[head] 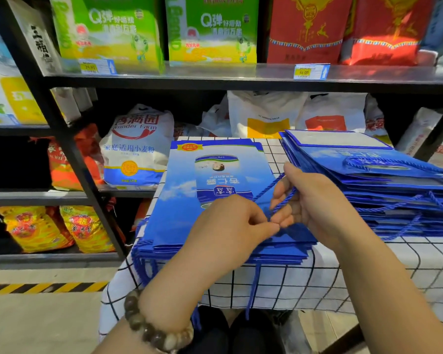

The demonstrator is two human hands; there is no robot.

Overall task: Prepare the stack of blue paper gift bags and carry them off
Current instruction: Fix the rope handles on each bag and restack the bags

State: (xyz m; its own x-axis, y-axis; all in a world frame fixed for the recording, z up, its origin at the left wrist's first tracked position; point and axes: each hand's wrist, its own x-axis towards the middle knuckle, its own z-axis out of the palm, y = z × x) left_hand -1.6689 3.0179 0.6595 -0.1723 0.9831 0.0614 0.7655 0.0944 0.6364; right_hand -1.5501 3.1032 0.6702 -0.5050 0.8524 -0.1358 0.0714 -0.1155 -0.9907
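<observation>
the likeliest slip, as i judge it, is the blue cord [284, 199] escaping the fingertips before it is secured: it is thin, twisted and pinched only near its end. the stack of blue paper gift bags [189, 200] under the hands looks glossy and lies right at the near edge of the checked tablecloth [317, 282], so a tug toward 6 o'clock could fan the bags out or drag some off. loose cords dangling over that edge (several hang at 6 and 7 o'clock of the stack) could snag on lifting. the second pile [384, 180] sits just beside it at 3 o'clock, within reach of a careless elbow.

the left hand [230, 226] has its fingers curled, thumb and forefinger pinching the cord's end over the stack's 4 o'clock corner. the right hand [315, 200] meets it fingertip to fingertip, closed narrowly on the same cord, which runs up through its fingers toward 12 o'clock.
</observation>
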